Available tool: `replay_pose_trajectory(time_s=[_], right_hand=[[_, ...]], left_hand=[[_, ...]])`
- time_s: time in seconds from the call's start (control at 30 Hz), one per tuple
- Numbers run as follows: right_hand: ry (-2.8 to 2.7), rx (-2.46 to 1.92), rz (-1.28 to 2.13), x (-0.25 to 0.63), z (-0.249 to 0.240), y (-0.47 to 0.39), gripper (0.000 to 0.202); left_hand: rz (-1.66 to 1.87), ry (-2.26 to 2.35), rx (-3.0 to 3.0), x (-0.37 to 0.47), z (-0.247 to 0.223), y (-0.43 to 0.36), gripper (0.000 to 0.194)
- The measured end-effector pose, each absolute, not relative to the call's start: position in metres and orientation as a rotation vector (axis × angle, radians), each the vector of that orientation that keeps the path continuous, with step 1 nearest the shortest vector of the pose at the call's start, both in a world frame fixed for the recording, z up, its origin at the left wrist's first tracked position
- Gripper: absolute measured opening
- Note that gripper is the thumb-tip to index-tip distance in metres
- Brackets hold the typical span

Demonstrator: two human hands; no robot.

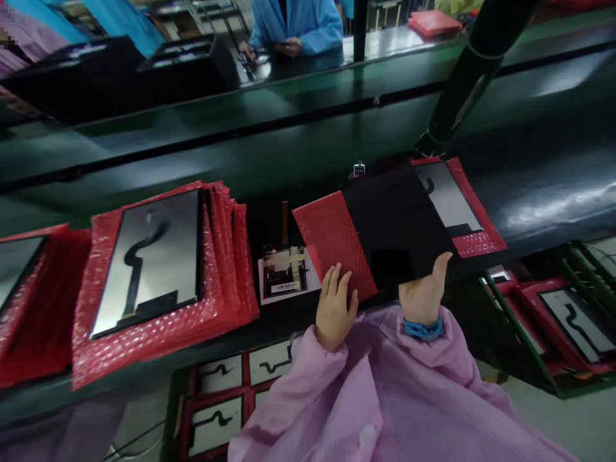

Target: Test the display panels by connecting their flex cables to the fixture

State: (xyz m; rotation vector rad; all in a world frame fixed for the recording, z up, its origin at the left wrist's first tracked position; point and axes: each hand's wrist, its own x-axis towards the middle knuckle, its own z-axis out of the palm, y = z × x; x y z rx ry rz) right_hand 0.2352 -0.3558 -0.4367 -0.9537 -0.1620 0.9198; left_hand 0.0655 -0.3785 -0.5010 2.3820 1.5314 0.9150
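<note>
My right hand holds a black LCD panel by its near right corner, thumb over the edge and the other fingers hidden underneath. The panel is slightly tilted, and its left end meets a red bubble-wrap bag. On the near edge of that bag lies my left hand, fingers stretched out flat and thumb apart. Behind the black panel, to the right, another panel with a silvery back rests on red bubble wrap. Left of the bag, a small device with taped parts lies on a white sheet.
A tall stack of red bubble-wrap bags bears a silvery panel at left; another stack adjoins it. Crates of panels stand below the bench, one at right. A dark post rises behind. A person in blue sits opposite.
</note>
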Motion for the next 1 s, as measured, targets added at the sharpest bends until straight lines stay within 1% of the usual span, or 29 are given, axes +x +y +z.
replay_pose_trajectory(time_s=[0.1,0.2,0.43,0.63,0.87,1.0], right_hand=[[-0.122,-0.897,0.932,0.231,-0.431,-0.358,0.062],[-0.162,-0.881,0.935,0.229,-0.427,-0.36,0.061],[-0.359,-0.862,0.935,0.23,-0.422,-0.365,0.065],[-0.423,-0.868,0.984,0.229,-0.429,-0.366,0.073],[-0.161,-0.72,0.983,0.225,-0.436,-0.365,0.059],[-0.002,-0.699,1.003,0.226,-0.436,-0.362,0.058]], left_hand=[[0.917,1.535,2.404,0.066,-0.502,-0.379,0.036],[0.904,1.534,2.434,0.065,-0.502,-0.379,0.037],[0.685,1.559,2.545,0.058,-0.497,-0.38,0.042],[0.72,1.53,2.538,0.046,-0.498,-0.375,0.044],[0.788,1.54,2.559,0.049,-0.501,-0.374,0.046],[0.796,1.568,2.579,0.051,-0.502,-0.373,0.045]])
